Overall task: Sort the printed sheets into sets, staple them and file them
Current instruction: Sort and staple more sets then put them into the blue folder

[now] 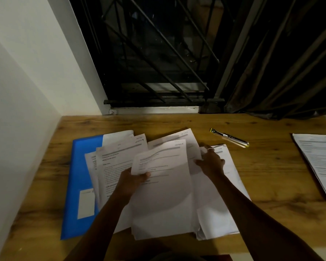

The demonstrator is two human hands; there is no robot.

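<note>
Sorting, I judge: right of the blue folder [79,176] my left hand [132,182] pinches the top sheet [162,194], my right hand [212,162] lies spread flat on the pile [218,208]; next, match its heading.

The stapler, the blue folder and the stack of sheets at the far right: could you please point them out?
stapler [229,137], head view, middle of its body.
blue folder [79,166], head view, bare cover.
far-right stack of sheets [318,159], head view, top sheet.
</note>
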